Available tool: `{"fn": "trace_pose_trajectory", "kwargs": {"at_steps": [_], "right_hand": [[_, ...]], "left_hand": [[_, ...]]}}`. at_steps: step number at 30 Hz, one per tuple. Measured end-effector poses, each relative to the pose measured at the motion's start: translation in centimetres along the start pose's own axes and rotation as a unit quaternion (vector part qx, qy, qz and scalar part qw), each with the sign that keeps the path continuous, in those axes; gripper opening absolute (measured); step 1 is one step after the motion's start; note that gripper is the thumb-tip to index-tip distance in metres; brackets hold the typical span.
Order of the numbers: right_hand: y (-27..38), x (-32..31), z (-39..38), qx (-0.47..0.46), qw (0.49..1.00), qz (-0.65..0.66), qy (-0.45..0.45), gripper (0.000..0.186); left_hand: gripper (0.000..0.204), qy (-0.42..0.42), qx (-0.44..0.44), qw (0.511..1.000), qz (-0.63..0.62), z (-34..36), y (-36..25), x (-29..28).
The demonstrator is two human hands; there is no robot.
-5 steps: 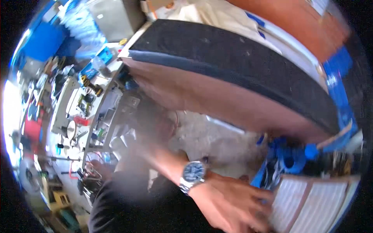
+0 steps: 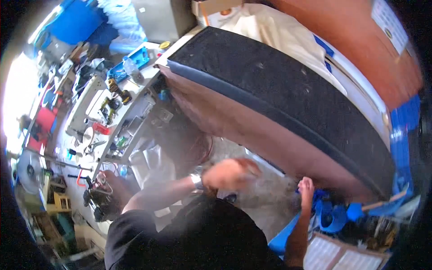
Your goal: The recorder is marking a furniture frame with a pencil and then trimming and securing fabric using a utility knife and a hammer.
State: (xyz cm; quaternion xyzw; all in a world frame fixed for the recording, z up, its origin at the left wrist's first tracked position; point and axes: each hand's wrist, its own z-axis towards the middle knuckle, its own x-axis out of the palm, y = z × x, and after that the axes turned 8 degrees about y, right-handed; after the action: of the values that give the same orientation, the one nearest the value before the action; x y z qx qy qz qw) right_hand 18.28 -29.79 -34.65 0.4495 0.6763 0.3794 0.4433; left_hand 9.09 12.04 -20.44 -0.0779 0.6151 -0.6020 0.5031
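Note:
My left hand (image 2: 227, 175), with a metal watch at its wrist, hangs near the middle of the view, smeared by motion; its fingers and anything in them cannot be made out. My right hand (image 2: 305, 186) is raised beside the pink lower side (image 2: 252, 130) of a long black-topped padded piece (image 2: 274, 81). Its fingers are curled, and whatever they may hold is too small to make out. Blue plastic items (image 2: 328, 216) lie just behind and right of it.
A cluttered white workbench (image 2: 101, 135) with a yellow-black drill (image 2: 117, 90) runs along the left. Cream cloth (image 2: 265, 22) and a cardboard box (image 2: 216, 9) sit beyond the padded piece. An orange surface (image 2: 351, 45) is at back right; a slatted panel (image 2: 342, 256) is at lower right.
My left hand has moved up and away from the slatted panel at lower right toward the middle. My right hand has come into clearer sight. The view has shifted, so surroundings sit lower.

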Motion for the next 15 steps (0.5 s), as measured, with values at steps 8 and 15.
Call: {"fn": "trace_pose_trajectory", "kwargs": {"at_steps": [8, 15], "right_hand": [[28.1, 15.6, 15.2, -0.221, 0.941, -0.113, 0.228, 0.022], [29.0, 22.0, 25.4, -0.309, 0.889, -0.335, 0.049, 0.042]], "left_hand": [[0.026, -0.457, -0.41, 0.733, 0.292, -4.0, 18.5, -31.2], [0.031, -0.374, -0.553, 0.648, 0.367, -2.7, 28.9, -46.7]]}}
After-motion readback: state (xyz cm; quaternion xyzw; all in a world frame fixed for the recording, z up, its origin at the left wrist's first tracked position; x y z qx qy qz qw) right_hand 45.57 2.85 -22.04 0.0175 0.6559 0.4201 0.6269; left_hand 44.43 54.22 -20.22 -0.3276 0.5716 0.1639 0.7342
